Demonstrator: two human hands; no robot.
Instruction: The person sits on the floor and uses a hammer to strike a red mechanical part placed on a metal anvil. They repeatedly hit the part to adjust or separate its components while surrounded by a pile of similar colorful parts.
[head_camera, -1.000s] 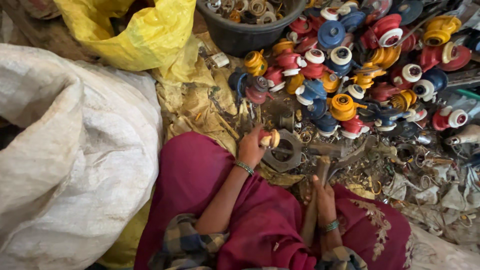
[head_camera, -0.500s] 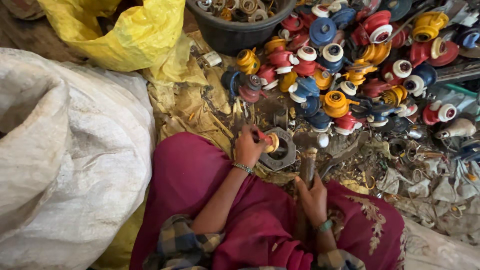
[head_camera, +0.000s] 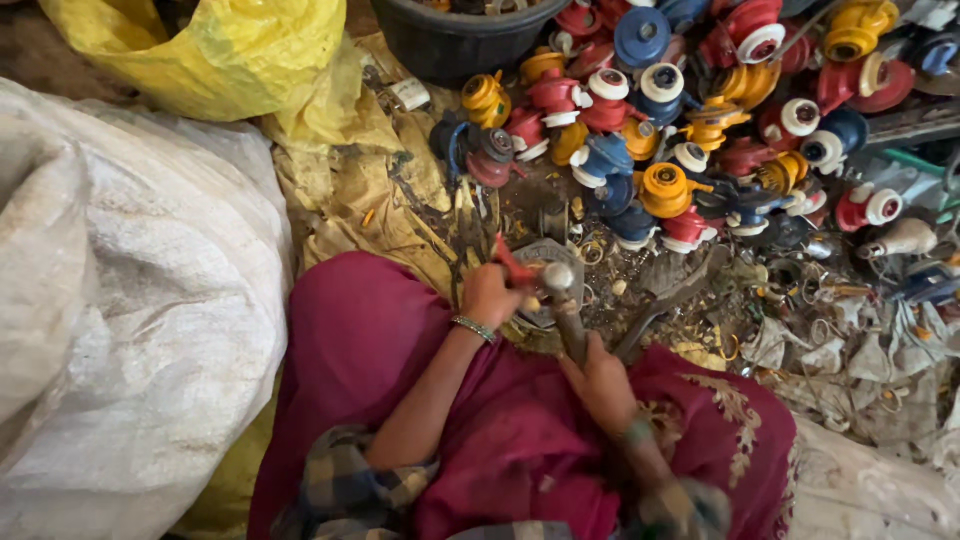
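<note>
My left hand (head_camera: 488, 295) grips a small red plastic piece (head_camera: 517, 270) and holds it over a round grey metal block (head_camera: 538, 262) on the ground. My right hand (head_camera: 598, 375) is closed around the wooden handle of a hammer (head_camera: 568, 305). The hammer's metal head sits right next to the red piece, above the block. Both wrists wear bangles. My lap is draped in maroon cloth (head_camera: 380, 340).
A heap of red, yellow and blue plastic spools (head_camera: 680, 130) lies just beyond the block. A dark tub (head_camera: 450, 40) stands at the top. A yellow bag (head_camera: 220, 60) and a big white sack (head_camera: 120, 300) fill the left. Wire scraps (head_camera: 840, 320) litter the right.
My right hand has brought the hammer up so its head is now at the block beside the red piece. My left hand stays at the block, holding the piece.
</note>
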